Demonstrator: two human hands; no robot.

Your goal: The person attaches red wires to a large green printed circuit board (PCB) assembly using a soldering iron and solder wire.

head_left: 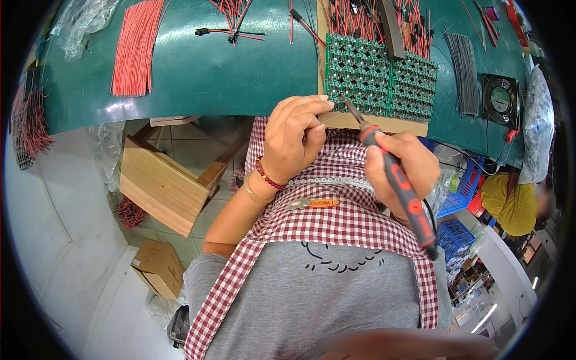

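Note:
In my right hand point(418, 163) is a red and black soldering iron point(396, 177), gripped by its handle. Its metal tip points up and left, at the near edge of a green panel of small circuit boards point(359, 67). My left hand point(295, 129) is closed, its fingertips pinched at the near left corner of that panel. What sits between those fingertips is too small to make out. A second green panel point(413, 87) lies directly to the right. Both rest on a tan board point(414, 128), with red and black wires point(354, 18) along their far side.
On the green table point(228, 78) lie a bundle of red wires point(137, 48), grey wires point(462, 72) and loose connector leads point(231, 33). A dark bar point(391, 30) crosses the wires. At right stands a black fan point(501, 102); a wooden stool point(162, 186) is below left.

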